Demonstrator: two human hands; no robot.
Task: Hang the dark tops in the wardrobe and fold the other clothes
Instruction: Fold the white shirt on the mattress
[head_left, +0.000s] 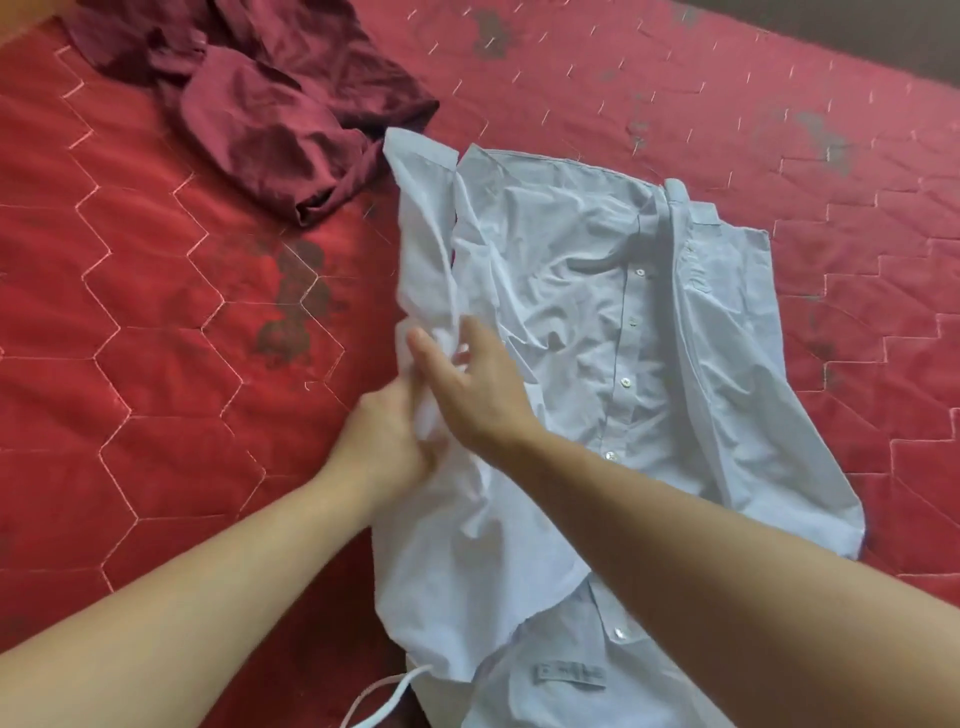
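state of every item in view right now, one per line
light blue shirt: spread button side up on the bed, creased, left sleeve bunched up, not folded
maroon garment: crumpled in a heap, untouched
left hand: grips the bunched sleeve
right hand: fingers spread, resting on the sleeve fabric
red quilt: flat, with dark worn patches

place: home bedroom | evidence: red quilted bedspread (156, 364), loose clothes

A shirt (597, 332) lies on the quilt (130, 322), another garment (270, 109) (crumpled) behind it to the left.
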